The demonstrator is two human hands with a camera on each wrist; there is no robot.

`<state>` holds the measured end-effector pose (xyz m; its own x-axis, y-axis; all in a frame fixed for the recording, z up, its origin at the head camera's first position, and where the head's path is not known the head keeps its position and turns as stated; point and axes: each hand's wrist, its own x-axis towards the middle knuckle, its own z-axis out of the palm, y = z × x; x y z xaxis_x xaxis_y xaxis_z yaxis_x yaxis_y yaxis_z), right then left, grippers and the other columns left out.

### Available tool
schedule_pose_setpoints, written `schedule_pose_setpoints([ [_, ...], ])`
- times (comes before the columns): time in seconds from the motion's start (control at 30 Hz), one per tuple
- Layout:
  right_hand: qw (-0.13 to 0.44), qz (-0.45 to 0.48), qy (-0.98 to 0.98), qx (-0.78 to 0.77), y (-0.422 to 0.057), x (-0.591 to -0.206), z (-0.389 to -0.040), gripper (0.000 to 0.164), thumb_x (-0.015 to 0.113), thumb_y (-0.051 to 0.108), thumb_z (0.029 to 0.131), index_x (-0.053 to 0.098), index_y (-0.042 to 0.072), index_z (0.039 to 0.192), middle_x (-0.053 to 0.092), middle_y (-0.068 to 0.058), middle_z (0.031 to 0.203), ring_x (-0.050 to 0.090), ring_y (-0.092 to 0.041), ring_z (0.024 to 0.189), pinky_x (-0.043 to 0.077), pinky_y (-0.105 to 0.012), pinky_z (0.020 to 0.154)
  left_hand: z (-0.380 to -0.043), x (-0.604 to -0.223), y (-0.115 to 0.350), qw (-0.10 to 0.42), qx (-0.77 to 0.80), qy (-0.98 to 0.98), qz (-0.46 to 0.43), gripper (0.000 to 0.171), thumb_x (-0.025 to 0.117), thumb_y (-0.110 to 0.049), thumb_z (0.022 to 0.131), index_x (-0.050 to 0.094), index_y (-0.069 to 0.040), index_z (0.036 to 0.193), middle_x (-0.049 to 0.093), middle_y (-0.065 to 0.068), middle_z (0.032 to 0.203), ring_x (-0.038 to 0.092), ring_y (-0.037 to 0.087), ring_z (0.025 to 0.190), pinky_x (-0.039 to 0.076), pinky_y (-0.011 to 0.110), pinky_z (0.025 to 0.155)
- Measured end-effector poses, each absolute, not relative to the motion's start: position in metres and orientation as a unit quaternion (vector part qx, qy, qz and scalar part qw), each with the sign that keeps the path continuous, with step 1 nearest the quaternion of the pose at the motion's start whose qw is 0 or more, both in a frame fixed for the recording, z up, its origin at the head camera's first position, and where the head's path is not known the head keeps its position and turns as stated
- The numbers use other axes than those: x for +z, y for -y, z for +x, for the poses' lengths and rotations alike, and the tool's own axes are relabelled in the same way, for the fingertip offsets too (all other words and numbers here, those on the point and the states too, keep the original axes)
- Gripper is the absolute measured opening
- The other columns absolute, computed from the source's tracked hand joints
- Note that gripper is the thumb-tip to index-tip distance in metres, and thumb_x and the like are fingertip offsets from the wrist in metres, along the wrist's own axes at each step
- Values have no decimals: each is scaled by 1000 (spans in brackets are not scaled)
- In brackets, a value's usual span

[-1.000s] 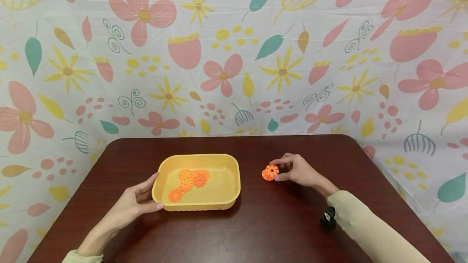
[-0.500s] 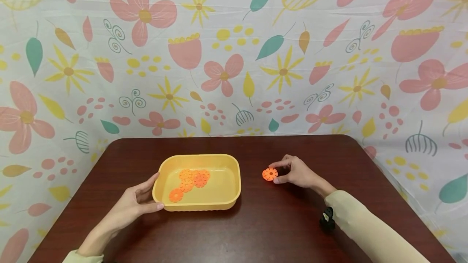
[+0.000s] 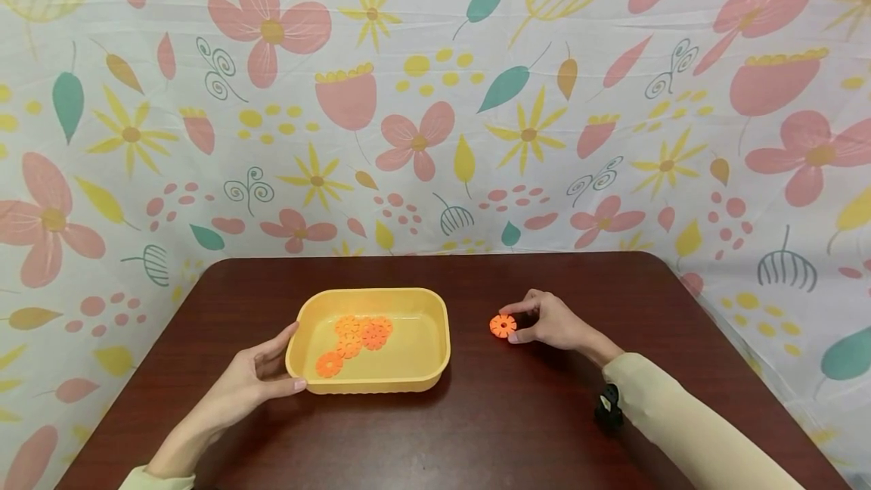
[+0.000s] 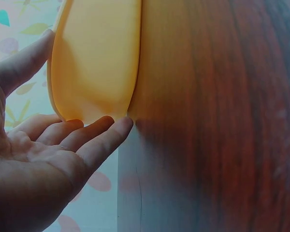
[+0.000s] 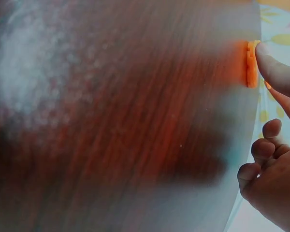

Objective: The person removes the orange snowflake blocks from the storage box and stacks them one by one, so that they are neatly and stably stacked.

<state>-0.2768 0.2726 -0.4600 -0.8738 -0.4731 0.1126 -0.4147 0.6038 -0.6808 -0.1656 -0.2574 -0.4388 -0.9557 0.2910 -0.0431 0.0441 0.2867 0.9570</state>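
A yellow plastic basin (image 3: 370, 386) stands on the table left of centre, with several orange notched interlocking discs (image 3: 330, 364) lying flat inside. My left hand (image 3: 241, 383) holds its left end, thumb and fingers spread across that end. In the left wrist view, fingertips touch the wall of the basin (image 4: 96, 58). Right of the basin, my right hand (image 3: 554, 324) pinches orange interlocking discs (image 3: 503, 326) by the edge with thumb and index finger. They lie flat on the table; the right wrist view shows a layered edge on the disc stack (image 5: 252, 65). The other right fingers curl loosely.
The dark red-brown table (image 3: 463, 429) has rounded far corners. Behind it hangs a white flower-print cloth (image 3: 415, 82). A black strap device (image 3: 609, 405) sits on the right wrist. A gap of bare tabletop separates the basin from the right hand's discs.
The upper disc in my right hand has come down and slightly left, so it now covers the disc below it. My left hand and the basin stay in place.
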Motion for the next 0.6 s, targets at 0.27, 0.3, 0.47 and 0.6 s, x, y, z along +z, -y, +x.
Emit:
schedule_pose_setpoints([
  [0.27,42,-257,-893,-368,-271,-457,-277,46,95,18,80,80,6,121,61,-9,93,52,-31,89,40,-33,72,-166,-439,258,104,586,-796,109,94,84,-12,91,29,-5,166,28,17,169,39,43,147,50,24,97],
  [0.3,42,-257,-893,-368,-271,-456,-277,45,95,18,80,80,6,121,61,-9,93,52,-31,89,40,-33,72,-166,-439,258,103,587,-796,110,94,84,-12,91,29,-5,166,29,17,169,39,43,147,50,24,97],
  [0.47,43,-256,-895,-363,-270,-456,-277,45,95,19,80,81,7,121,61,-9,94,52,-29,89,40,-33,72,-166,-440,259,103,588,-794,112,94,84,-12,91,29,-5,166,28,17,169,39,42,147,49,24,97],
  [0.6,43,-256,-895,-362,-269,-457,-277,45,95,18,80,81,7,121,60,-9,93,52,-30,88,40,-33,72,-165,-440,258,105,591,-792,111,94,84,-11,91,28,-4,166,28,17,169,39,42,146,50,24,97],
])
